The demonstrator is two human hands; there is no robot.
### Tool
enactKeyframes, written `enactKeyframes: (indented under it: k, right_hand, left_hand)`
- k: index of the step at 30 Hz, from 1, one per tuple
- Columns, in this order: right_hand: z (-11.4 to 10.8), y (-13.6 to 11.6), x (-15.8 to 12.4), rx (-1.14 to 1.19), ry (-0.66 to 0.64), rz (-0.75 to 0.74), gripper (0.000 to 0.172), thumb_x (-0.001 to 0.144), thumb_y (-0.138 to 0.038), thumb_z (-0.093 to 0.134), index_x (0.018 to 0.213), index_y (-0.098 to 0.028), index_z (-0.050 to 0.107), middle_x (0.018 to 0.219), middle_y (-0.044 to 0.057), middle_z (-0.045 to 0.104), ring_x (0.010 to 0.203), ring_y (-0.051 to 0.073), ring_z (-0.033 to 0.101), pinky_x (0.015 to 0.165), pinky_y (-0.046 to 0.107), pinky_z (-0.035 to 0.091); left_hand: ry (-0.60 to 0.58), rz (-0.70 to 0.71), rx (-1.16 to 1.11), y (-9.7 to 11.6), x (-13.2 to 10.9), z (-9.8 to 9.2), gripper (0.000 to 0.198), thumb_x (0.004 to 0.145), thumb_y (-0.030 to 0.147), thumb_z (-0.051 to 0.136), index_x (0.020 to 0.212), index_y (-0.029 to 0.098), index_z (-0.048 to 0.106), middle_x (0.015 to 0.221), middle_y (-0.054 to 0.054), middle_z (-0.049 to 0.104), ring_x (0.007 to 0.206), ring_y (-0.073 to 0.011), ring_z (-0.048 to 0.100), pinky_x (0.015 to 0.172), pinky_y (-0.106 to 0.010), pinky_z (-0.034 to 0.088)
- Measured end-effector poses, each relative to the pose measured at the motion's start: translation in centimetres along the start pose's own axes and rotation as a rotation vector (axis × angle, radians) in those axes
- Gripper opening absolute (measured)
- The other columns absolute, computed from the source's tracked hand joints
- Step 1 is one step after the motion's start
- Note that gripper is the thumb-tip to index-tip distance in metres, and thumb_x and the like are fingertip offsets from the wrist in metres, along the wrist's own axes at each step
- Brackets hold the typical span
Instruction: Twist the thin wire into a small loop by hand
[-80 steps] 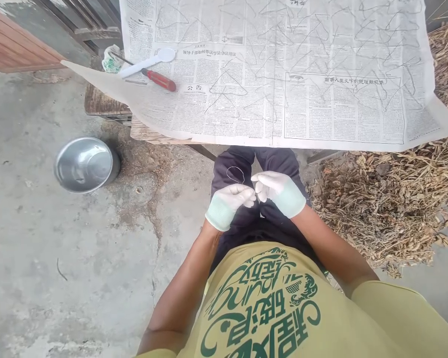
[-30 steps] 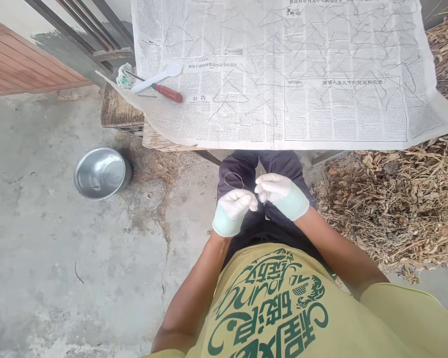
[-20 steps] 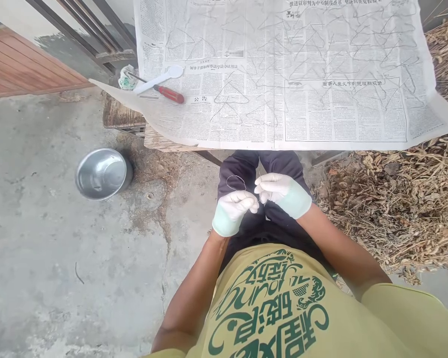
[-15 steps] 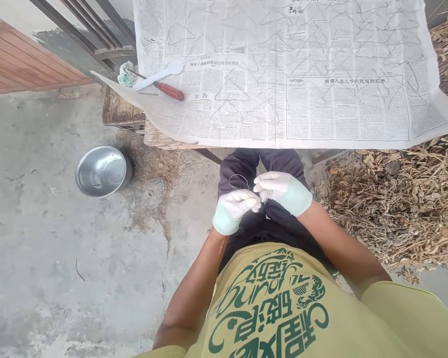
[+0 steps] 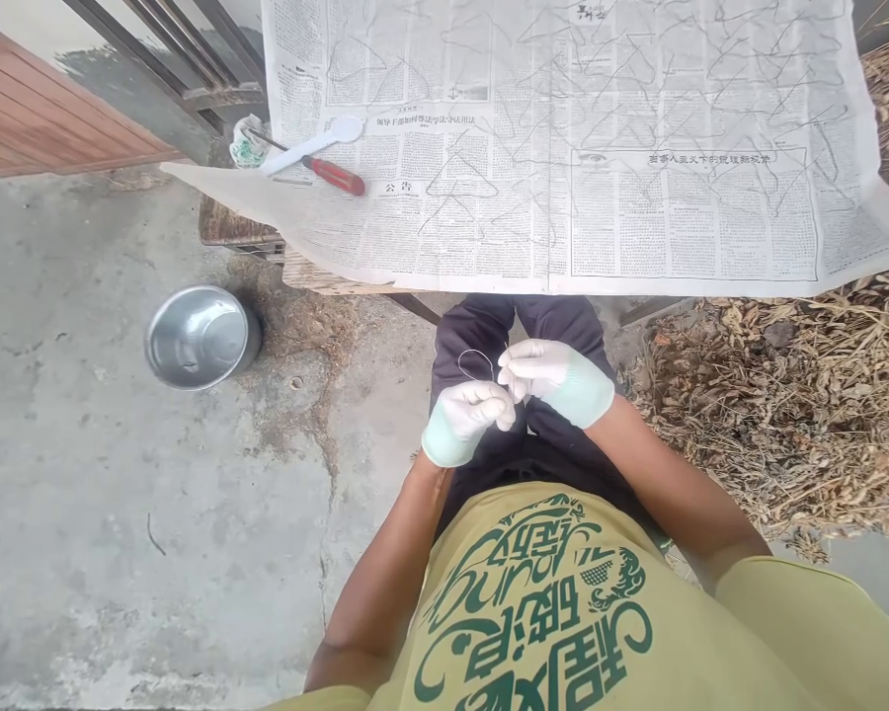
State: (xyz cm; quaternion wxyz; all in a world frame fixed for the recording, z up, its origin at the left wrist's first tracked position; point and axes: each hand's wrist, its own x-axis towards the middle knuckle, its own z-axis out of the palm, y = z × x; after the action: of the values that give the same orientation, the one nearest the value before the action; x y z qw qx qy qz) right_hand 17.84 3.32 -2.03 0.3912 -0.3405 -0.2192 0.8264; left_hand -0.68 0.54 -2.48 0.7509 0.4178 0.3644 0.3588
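The thin wire (image 5: 476,361) is over the lap, its loop smaller and drawn closer to the fingertips than a moment ago, so the bend looks tighter. The gloved left hand (image 5: 463,423) and right hand (image 5: 557,379) have closed together, each grip pinched shut on the wire. Farther off, bent wires (image 5: 451,193) lie on the newspaper (image 5: 682,227) covering the worktop (image 5: 315,279). A metal bowl (image 5: 200,336) stands on the floor at left.

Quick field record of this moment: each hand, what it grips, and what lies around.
left hand: gloved, fingertips pinched on a thin wire; its loop stands above the fingers
right hand: gloved, pinching the wire's other side, fingertips meeting the left's, over the lap
table: newspaper spread across it, many bent wires lying on the paper
tools: red-handled screwdriver and white spoon at the paper's left end
ground: metal bowl on concrete, left; dry plant litter, right
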Motion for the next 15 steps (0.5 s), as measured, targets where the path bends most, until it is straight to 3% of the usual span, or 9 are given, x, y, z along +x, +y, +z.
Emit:
enactKeyframes:
  k: [6, 11, 15]
  right_hand:
    - [0.8, 0.4, 0.7, -0.045, -0.145, -0.020, 0.033, 0.073, -0.041, 0.087, 0.079, -0.014, 0.069, 0.055, -0.004, 0.060, 0.048, 0.012, 0.059, 0.045, 0.023, 0.052]
    - [1.1, 0.1, 0.4, -0.079, -0.121, -0.008, 0.030, 0.075, -0.041, 0.084, 0.074, -0.016, 0.067, 0.058, -0.001, 0.062, 0.050, 0.011, 0.057, 0.045, 0.021, 0.049]
    - [1.5, -0.2, -0.1, -0.071, -0.012, -0.034, 0.027, 0.076, -0.036, 0.084, 0.083, -0.016, 0.068, 0.063, 0.000, 0.065, 0.053, 0.012, 0.059, 0.047, 0.022, 0.049]
  left_hand:
    - [-0.089, -0.016, -0.085, -0.1, -0.2, 0.3, 0.041, 0.080, 0.052, 0.081, 0.063, 0.016, 0.071, 0.058, -0.006, 0.063, 0.057, -0.0173, 0.055, 0.062, -0.034, 0.046]
    - [-0.052, -0.023, -0.003, -0.2, -0.4, 0.2, 0.040, 0.080, 0.052, 0.080, 0.065, 0.015, 0.072, 0.062, -0.008, 0.066, 0.059, -0.0183, 0.057, 0.062, -0.034, 0.048]
    - [-0.001, -0.023, 0.020, -0.1, -0.5, 0.3, 0.035, 0.081, 0.047, 0.081, 0.068, 0.015, 0.074, 0.064, -0.007, 0.068, 0.060, -0.0165, 0.058, 0.062, -0.032, 0.048]
